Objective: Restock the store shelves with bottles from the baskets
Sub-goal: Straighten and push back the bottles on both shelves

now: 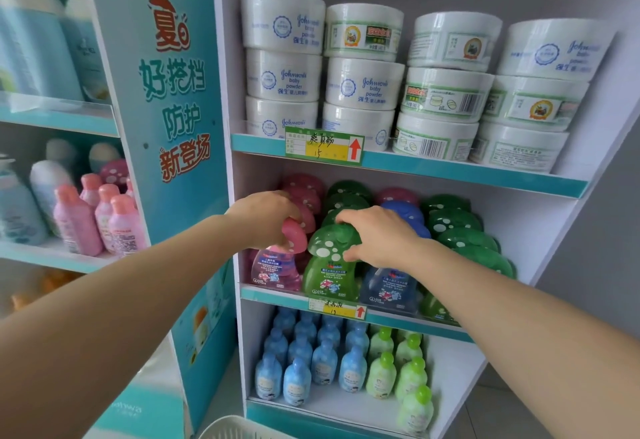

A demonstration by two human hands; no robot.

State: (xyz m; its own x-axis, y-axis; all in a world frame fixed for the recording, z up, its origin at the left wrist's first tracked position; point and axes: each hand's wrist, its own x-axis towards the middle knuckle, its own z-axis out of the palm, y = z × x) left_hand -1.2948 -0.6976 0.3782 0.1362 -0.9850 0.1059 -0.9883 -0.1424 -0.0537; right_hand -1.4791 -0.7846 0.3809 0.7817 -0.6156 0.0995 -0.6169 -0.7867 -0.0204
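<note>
On the neighbouring rack at far left, small opaque pink squeeze bottles (121, 227) stand in a cluster, beside a glossy teal side panel (173, 92) printed with red and teal characters.

The left hand (266, 216) reaches in over the teal-edged middle shelf (263, 293). Its fingers are curled down and pressed together over the smooth, domed, mushroom-shaped cap of a translucent pink plastic bottle (273, 270). Gripping the cap from above probably lets the hand set the bottle at the front of the pink row without knocking those behind.

Just beside it, the right hand (377, 234) holds a translucent green plastic bottle (329, 275) the same way. The fingers wrap the top of its white-spotted green cap, and the thumb tucks under the cap's rim. Both bottles stand upright at the shelf's front lip, labels facing out. Whether their bases are fully down, I cannot tell.

Further right stand a translucent blue bottle (388, 288) and a row of glossy green mushroom caps (460, 234). The rows are sorted by colour, which explains each hand's choice of column.

Above them, squat white round tubs (284, 74) with ribbed lids are stacked three high. At the bottom edge, the rim of a white plastic lattice basket (235, 428) shows. Its contents are out of view.
</note>
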